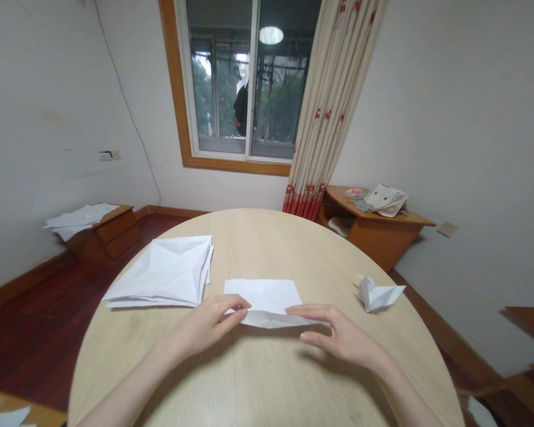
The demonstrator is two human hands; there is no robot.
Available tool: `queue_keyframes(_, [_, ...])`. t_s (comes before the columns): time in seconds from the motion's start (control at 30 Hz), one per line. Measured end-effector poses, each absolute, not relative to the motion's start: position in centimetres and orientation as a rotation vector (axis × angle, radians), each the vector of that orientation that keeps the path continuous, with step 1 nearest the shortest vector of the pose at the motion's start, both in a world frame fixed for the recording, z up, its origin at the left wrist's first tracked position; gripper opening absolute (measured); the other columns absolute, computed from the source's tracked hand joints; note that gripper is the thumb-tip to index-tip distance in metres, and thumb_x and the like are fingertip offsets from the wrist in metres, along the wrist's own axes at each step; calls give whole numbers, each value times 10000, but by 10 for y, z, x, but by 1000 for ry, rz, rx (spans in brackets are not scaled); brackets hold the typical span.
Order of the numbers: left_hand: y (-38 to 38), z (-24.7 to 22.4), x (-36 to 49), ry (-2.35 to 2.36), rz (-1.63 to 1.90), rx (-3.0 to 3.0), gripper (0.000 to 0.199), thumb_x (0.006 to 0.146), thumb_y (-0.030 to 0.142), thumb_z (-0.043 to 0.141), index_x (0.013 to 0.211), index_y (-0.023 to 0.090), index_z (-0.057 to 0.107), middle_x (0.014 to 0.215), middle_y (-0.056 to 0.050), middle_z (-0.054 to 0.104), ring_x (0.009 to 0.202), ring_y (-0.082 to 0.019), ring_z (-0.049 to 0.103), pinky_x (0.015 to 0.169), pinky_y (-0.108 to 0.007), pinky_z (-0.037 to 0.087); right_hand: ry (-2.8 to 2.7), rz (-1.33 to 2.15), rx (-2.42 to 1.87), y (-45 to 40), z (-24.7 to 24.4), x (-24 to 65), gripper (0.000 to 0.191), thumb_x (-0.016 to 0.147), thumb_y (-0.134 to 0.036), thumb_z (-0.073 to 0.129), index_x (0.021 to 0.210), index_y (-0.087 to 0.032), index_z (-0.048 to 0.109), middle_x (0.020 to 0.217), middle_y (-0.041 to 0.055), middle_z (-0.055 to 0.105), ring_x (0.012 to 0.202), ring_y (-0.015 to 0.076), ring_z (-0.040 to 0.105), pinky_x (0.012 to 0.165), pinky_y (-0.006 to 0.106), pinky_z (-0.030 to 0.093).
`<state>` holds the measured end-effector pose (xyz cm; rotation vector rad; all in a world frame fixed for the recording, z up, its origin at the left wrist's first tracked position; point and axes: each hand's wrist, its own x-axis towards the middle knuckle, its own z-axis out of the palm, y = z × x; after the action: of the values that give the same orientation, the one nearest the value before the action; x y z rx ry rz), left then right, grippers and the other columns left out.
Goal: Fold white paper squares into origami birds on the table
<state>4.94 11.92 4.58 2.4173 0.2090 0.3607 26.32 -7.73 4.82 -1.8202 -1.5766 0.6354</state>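
Observation:
A white sheet of paper (267, 292) lies in front of me on the round table, its near edge folded up into a raised strip. My left hand (218, 317) pinches the left end of that strip between thumb and fingers. Over the right end, my right hand (333, 332) has its fingers stretched out and touching the paper, with the thumb apart below. To the left sits a stack of creased white paper sheets (164, 270). On the right rests a folded paper bird (378, 295).
The pale wooden table (267, 379) has a curved edge all around. Behind it are a window and a patterned curtain (329, 118). A wooden corner cabinet (378, 237) with a cloth bag stands at the right, and a low drawer unit (115, 231) with papers at the left.

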Motion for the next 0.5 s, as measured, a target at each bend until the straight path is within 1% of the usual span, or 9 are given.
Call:
queue_keyframes(0.07, [120,45,50,198,409,2421,274,966,339,396,1026,211,630,1013,-41,694,925,-182,641,791,-276,501,-1539,577,-1820,-78,47,263,455,820,-520,603,1137,-203,678,1207,117,653,1169,297,560,1025,487,404])
queue_keyframes(0.13, [120,44,50,197,453,2433,264,966,327,399,1033,210,626,1019,-41,697,923,-182,647,799,-280,502,-1503,539,-1821,-78,46,263,410,831,-502,590,1100,-211,693,1178,110,668,1125,286,588,945,450,474])
queue_keyframes(0.2, [121,43,50,190,492,2443,253,966,318,402,1047,213,618,1044,-43,694,948,-186,646,832,-295,498,-1481,505,-1817,-77,45,263,369,838,-485,581,1065,-221,704,1150,102,681,1083,279,611,855,412,521])
queue_keyframes(0.23, [122,42,50,183,515,2445,248,966,313,402,1051,214,613,1063,-46,689,972,-190,641,857,-305,494,-1479,484,-1811,-77,45,264,352,842,-476,576,1049,-224,709,1133,99,688,1066,275,619,838,404,527])
queue_keyframes(0.37, [124,37,52,128,624,2449,231,971,292,393,1012,212,605,1126,-57,664,1049,-194,616,930,-322,475,-1516,417,-1735,-76,46,263,321,853,-459,577,996,-211,723,1061,96,713,1020,261,640,907,424,500])
queue_keyframes(0.5, [125,33,54,91,746,2487,219,984,289,391,1022,214,593,1214,-66,617,1123,-186,580,963,-312,460,-1505,387,-1699,-75,46,263,328,855,-471,578,1003,-215,721,1061,95,713,1021,260,642,915,428,504])
